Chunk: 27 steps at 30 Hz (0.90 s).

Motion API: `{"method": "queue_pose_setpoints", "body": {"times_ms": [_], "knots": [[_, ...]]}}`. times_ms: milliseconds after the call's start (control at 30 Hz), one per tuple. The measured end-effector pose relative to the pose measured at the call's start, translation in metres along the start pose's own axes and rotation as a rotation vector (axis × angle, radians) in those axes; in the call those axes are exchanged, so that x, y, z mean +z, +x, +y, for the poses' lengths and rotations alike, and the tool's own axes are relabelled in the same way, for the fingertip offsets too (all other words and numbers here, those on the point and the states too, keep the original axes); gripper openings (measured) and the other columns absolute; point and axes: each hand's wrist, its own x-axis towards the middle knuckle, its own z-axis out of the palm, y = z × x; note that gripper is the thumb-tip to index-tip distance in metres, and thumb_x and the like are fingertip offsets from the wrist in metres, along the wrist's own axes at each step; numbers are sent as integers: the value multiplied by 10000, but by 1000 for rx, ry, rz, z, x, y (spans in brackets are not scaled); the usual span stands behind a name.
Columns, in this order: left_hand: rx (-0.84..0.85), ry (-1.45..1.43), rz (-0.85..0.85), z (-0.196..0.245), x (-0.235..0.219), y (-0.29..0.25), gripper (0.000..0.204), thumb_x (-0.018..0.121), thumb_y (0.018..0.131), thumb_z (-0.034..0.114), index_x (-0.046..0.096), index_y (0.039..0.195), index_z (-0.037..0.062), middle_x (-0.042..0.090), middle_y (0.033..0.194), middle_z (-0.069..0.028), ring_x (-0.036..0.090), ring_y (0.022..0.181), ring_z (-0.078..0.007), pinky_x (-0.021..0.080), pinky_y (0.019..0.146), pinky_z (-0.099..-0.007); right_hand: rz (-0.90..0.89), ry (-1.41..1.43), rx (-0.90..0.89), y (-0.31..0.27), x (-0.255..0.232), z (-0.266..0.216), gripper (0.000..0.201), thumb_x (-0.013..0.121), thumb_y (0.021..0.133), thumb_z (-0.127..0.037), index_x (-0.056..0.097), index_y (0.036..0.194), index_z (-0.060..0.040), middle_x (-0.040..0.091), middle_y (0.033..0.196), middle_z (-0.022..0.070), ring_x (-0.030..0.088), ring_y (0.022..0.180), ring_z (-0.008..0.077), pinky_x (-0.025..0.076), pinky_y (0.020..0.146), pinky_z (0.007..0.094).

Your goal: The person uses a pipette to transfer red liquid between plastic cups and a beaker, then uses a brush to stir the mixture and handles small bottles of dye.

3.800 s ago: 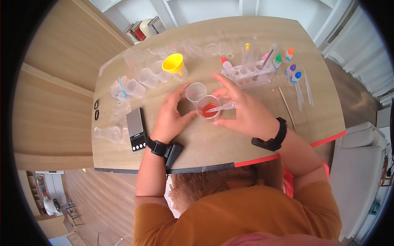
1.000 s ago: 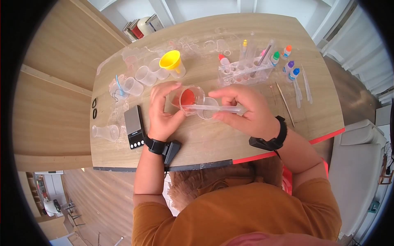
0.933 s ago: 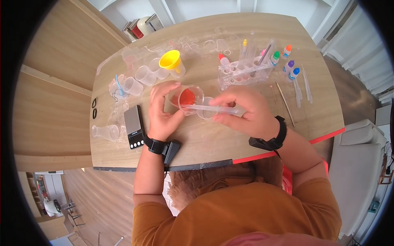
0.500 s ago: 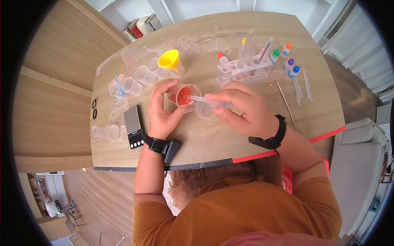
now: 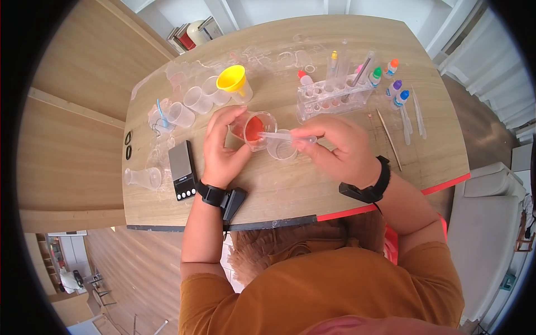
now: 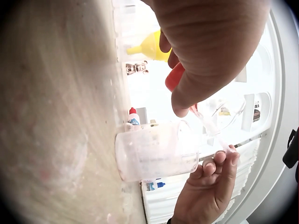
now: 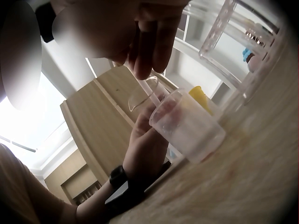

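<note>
In the head view, my left hand (image 5: 224,151) grips a clear beaker (image 5: 269,121) of red liquid (image 5: 254,128), tilted with its mouth toward the right. My right hand (image 5: 341,149) pinches a translucent dropper (image 5: 282,137) by its bulb end, and the dropper's tip is inside the beaker mouth. Just below and right of the beaker, an empty-looking plastic cup (image 5: 282,149) stands on the table. The left wrist view shows the cup (image 6: 156,151) upright beside the raised beaker; in the right wrist view the cup (image 7: 189,130) sits below my fingers.
Behind are a yellow funnel (image 5: 231,78) in a cup and several plastic cups (image 5: 197,100). A black scale (image 5: 183,170) and a flask (image 5: 144,178) lie left. A test-tube rack (image 5: 335,99), dropper bottles (image 5: 401,98) and a wooden stick (image 5: 389,139) are on the right.
The beaker, earlier low on the table, has been lifted and tilted in my left hand. My right hand has drawn the dropper back and repositioned its tip in the beaker mouth.
</note>
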Motion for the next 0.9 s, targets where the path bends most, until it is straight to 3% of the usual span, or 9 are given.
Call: {"method": "queue_pose_setpoints", "body": {"times_ms": [433, 600, 700, 900], "knots": [[-20, -33, -6, 0, 1, -1, 659, 921, 739, 57, 662, 1345, 46, 691, 1301, -146, 663, 1182, -283, 521, 1017, -381, 8, -34, 22, 3, 0, -5, 144, 761, 967, -92, 756, 1105, -51, 742, 944, 85, 708, 825, 232, 556, 731, 337], [29, -18, 3, 0, 0, 1, 666, 923, 720, 16, 666, 1333, 44, 689, 1282, -145, 686, 1080, -261, 555, 965, -382, -34, -38, 9, 5, -2, -8, 148, 766, 972, -102, 752, 1109, -48, 745, 937, 83, 714, 827, 229, 562, 737, 341], [-24, -41, -17, -1, -1, -1, 666, 918, 731, 60, 663, 1347, 48, 691, 1317, -145, 660, 1180, -282, 516, 1011, -382, -35, -12, 24, 5, -1, -9, 148, 765, 972, -102, 754, 1111, -51, 749, 945, 80, 717, 827, 228, 563, 736, 341], [-16, -31, -23, -1, -1, 0, 661, 916, 731, 56, 669, 1345, 48, 698, 1307, -142, 663, 1174, -277, 516, 1014, -381, -69, -45, -67, 5, -2, -4, 192, 761, 957, -74, 769, 1148, -74, 752, 956, 72, 715, 841, 237, 561, 732, 341]]}}
